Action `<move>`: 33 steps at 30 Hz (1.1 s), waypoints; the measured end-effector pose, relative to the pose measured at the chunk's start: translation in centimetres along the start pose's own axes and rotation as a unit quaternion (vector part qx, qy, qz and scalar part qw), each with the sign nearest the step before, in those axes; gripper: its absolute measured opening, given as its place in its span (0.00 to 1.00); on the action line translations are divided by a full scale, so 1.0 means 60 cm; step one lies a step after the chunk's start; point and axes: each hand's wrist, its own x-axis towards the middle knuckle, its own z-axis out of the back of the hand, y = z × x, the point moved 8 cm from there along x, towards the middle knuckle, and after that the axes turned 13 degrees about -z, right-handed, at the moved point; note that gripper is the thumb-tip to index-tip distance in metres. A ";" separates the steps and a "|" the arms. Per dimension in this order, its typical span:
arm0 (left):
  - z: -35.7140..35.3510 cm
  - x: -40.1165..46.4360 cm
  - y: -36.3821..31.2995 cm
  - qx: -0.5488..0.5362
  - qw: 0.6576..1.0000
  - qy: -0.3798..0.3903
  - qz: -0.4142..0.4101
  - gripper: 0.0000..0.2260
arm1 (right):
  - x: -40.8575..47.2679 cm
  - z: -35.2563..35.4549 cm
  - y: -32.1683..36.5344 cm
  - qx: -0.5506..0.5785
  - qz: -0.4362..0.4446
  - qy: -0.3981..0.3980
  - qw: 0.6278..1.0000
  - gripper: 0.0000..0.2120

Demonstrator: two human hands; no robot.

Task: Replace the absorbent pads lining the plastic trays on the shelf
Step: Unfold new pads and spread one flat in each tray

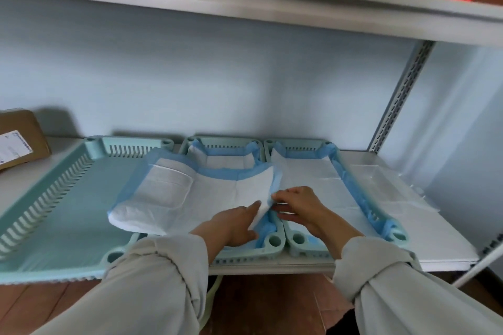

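Grey metal shelf (449, 242) against a pale wall. Left tray (54, 204): bare, unlined. Middle tray (273, 241): new absorbent pad (217, 187) half-unfolded, draped over its left rim. Left hand (234, 224), fingers straight, presses the pad flat; right hand (296, 207) pinches its blue edge. Right tray (394, 231): lined. Step judged: seating the pad; next, spread its folded left portion.

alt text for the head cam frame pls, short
Two hands work a blue-edged absorbent pad at the right wall of the middle tray: the left hand presses it flat, the right hand pinches its edge. The right tray is lined; the left tray shows bare plastic.
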 end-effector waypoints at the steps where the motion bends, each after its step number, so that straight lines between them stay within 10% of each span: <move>1: 0.003 0.001 -0.003 -0.002 1.000 -0.008 0.002 0.31 | -0.003 -0.002 0.000 0.022 -0.001 0.012 1.000 0.09; 7: -0.003 -0.006 0.005 -0.035 0.998 -0.044 0.026 0.21 | 0.007 -0.009 -0.030 -0.064 -0.068 0.000 0.996 0.26; 10: -0.016 -0.012 0.007 -0.098 0.995 -0.006 0.023 0.25 | 0.024 0.010 -0.023 -0.080 -0.026 -0.113 0.990 0.18; 13: -0.003 -0.029 0.045 -0.074 0.996 0.012 0.048 0.31 | 0.008 0.064 0.019 -0.142 0.050 -0.322 0.935 0.18; 17: 0.038 -0.072 0.120 0.006 0.994 -0.027 0.110 0.25 | 0.013 0.025 0.050 -0.366 0.068 -0.369 0.852 0.31; 21: 0.077 -0.135 0.196 0.058 0.964 -0.124 0.227 0.24 | 0.007 -0.137 0.072 -0.384 0.232 -0.186 0.874 0.27; 25: 0.078 -0.202 0.253 -0.034 0.935 -0.143 0.324 0.22 | -0.012 -0.297 0.035 -0.381 0.208 0.066 0.898 0.31; 33: 0.066 -0.246 0.268 -0.289 0.897 -0.209 0.260 0.08 | -0.018 -0.363 0.011 -0.445 0.210 0.057 0.869 0.36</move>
